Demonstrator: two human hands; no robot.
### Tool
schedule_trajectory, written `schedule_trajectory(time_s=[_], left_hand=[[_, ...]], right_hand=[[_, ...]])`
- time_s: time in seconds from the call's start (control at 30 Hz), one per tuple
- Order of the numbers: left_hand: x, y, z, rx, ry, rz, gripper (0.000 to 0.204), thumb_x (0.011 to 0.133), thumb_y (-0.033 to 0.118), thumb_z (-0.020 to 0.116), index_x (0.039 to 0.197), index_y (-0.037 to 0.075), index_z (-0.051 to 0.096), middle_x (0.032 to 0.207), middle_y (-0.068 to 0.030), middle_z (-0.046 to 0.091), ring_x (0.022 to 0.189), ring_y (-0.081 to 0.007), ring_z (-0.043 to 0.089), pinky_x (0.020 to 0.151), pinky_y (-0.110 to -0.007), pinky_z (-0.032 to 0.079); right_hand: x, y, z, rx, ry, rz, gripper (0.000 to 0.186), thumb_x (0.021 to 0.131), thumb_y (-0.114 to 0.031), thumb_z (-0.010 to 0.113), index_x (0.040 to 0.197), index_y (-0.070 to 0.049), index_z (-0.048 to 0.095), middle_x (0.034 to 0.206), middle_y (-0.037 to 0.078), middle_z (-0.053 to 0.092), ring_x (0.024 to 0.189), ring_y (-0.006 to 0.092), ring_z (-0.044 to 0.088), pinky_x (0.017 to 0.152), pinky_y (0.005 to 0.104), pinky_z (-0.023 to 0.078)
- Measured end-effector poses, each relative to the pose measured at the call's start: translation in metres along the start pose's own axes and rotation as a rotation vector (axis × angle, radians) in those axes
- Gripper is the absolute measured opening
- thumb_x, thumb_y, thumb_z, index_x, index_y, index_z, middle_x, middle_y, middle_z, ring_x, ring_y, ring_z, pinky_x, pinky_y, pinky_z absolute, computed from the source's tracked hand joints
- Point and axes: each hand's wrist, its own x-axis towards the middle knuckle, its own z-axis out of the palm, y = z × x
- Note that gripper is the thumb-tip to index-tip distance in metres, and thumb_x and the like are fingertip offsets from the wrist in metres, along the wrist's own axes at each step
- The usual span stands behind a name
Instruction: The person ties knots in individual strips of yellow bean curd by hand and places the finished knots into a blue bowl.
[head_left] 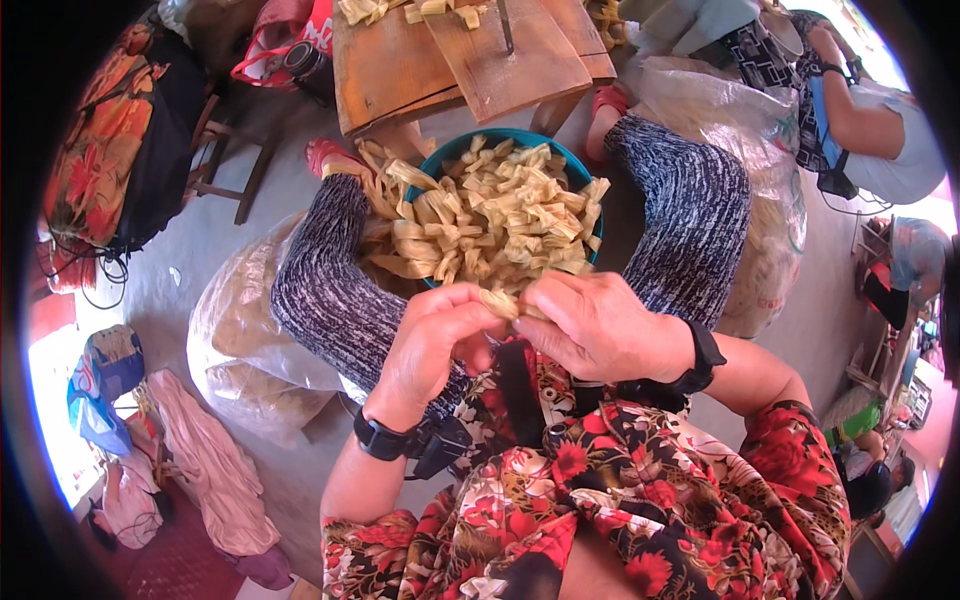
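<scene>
Between my two hands is a short, pale yellow strip of what looks like dried corn husk [499, 304], folded or twisted in the middle. My left hand [430, 335] pinches one end with thumb and fingers. The other end sits in the closed fingers of my right hand [605, 322], close beside the left. Just beyond them a teal basin [577, 168] stands between my legs, heaped with knotted husk pieces [500, 205]. Longer loose husks [385, 170] hang over its left side. My palms hide part of the strip.
A wooden table [390, 80] stands past the basin, bearing a board [510, 75] with an upright metal spike [506, 30] and husk scraps. Clear plastic bags flank my legs, one left [235, 335], one right [775, 180]. A co-worker [870, 125] sits at the far right.
</scene>
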Motion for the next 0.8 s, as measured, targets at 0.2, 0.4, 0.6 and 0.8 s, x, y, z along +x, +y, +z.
schedule_trajectory(time_s=[0.2,0.4,0.6,0.8], left_hand=[[0.005,-0.003,-0.001,0.451,0.098,-0.077,0.021,0.081,0.015,0.05,0.07,0.001,0.061,0.055,-0.0063,0.054,0.046,-0.0145,0.051,0.042,-0.024,0.038],[0.002,0.007,-0.015,1.076,0.124,0.74,0.012,0.076,0.007,0.051,0.069,0.001,0.059,0.062,-0.0092,0.054,0.055,-0.0213,0.054,0.049,-0.031,0.042],[0.002,0.044,-0.007,0.303,-0.261,0.279,0.038,0.083,0.025,0.057,0.102,-0.007,0.059,0.087,-0.0143,0.063,0.08,-0.0199,0.062,0.076,-0.028,0.047],[0.011,0.064,0.013,0.206,-0.387,-0.055,0.029,0.086,0.026,0.054,0.081,-0.002,0.062,0.058,-0.0028,0.054,0.047,-0.0092,0.05,0.044,-0.02,0.04]], right_hand=[[0.007,0.005,0.0,-0.264,-0.171,-0.13,0.018,0.079,-0.016,0.055,0.075,-0.002,0.045,0.064,0.011,0.05,0.054,0.0275,0.056,0.047,0.0367,0.045],[0.006,0.006,-0.036,0.002,-0.119,-0.107,0.011,0.078,-0.01,0.057,0.075,-0.003,0.048,0.065,0.011,0.051,0.055,0.0271,0.055,0.046,0.0371,0.043],[0.014,0.005,-0.051,-0.111,-0.075,-0.178,0.011,0.076,-0.009,0.058,0.079,-0.004,0.049,0.065,0.009,0.05,0.054,0.0271,0.055,0.047,0.0366,0.043],[0.027,0.001,-0.065,-0.22,-0.032,-0.242,0.014,0.071,-0.007,0.059,0.079,-0.005,0.048,0.063,0.008,0.048,0.051,0.0252,0.052,0.046,0.0339,0.042]])
